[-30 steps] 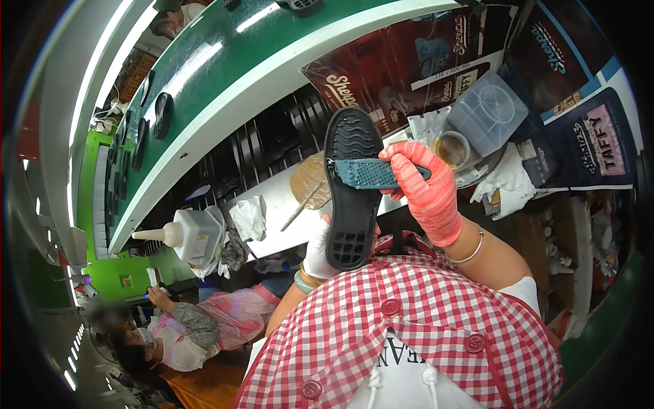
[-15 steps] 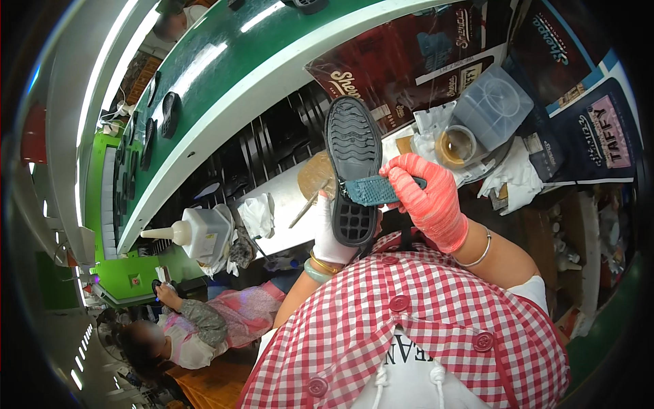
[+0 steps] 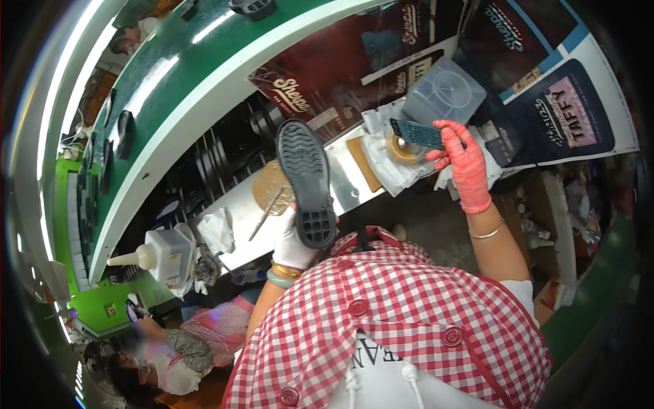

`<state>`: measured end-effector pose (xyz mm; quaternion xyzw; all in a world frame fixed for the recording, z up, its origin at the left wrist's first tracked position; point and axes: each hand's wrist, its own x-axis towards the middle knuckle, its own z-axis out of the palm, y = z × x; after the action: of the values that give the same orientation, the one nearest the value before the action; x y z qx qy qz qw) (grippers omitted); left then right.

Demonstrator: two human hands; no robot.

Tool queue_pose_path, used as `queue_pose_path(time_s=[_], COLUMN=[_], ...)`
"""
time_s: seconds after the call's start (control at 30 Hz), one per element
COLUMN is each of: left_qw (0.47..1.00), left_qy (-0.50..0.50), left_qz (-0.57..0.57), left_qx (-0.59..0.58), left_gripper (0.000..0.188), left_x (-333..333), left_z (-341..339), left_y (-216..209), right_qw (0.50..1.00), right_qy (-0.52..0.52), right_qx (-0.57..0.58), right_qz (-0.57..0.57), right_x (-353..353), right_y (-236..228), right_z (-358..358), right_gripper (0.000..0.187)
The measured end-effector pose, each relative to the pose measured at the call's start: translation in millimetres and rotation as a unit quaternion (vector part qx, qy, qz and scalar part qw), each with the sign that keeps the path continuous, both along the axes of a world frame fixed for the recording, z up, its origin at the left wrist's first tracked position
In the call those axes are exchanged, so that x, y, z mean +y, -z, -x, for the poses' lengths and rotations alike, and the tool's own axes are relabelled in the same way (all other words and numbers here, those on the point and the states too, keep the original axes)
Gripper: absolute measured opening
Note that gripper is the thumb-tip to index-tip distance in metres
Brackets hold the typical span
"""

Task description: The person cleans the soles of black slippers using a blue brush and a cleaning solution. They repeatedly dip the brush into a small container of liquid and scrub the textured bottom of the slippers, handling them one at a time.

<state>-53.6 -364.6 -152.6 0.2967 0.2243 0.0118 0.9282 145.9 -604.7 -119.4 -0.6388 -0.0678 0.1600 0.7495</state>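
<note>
Shoe sole (image 3: 306, 180) in left hand (image 3: 294, 242); glue pot (image 3: 405, 146) lies right.

I've got a matt black ridged rubber shoe sole (image 3: 306, 183) in my white cloth-gloved left hand (image 3: 291, 244), coarse teal textured strip (image 3: 417, 134) in my red knit-gloved right hand (image 3: 467, 165), glossy steel bench top (image 3: 340, 178), shiny green conveyor belt (image 3: 177, 75)

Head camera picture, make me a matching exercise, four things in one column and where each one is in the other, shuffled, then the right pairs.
Things
1. black shoe sole
2. teal brush
3. white squeeze bottle
4. glue pot

Places
A. on the bench, under the brush
B. in the right hand, red glove
C. in the left hand, white glove
D. at the bench's left end, nozzle pointing left

Pairs: 1-C, 2-B, 3-D, 4-A
</note>
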Motion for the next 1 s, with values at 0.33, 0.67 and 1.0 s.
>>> queue_pose_path(time_s=[0.33, 0.67, 1.0], left_qw=[0.998, 0.998, 0.998], left_qy=[0.031, 0.023, 0.045], left_qz=[0.037, 0.030, 0.023], left_qx=[0.032, 0.040, -0.025], left_gripper=[0.051, 0.050, 0.089], left_x=[-3, -3, -9], left_z=[-10, -3, -5], left_y=[17, 29, 8], right_qw=[0.983, 0.992, 0.991], right_qy=[0.021, 0.014, -0.030], right_qx=[-0.028, 0.033, 0.044], right_qz=[0.180, 0.117, -0.124], right_x=[-8, -7, 47], right_y=[78, 89, -17], right_z=[-20, -25, 28], right_gripper=[0.026, 0.027, 0.025])
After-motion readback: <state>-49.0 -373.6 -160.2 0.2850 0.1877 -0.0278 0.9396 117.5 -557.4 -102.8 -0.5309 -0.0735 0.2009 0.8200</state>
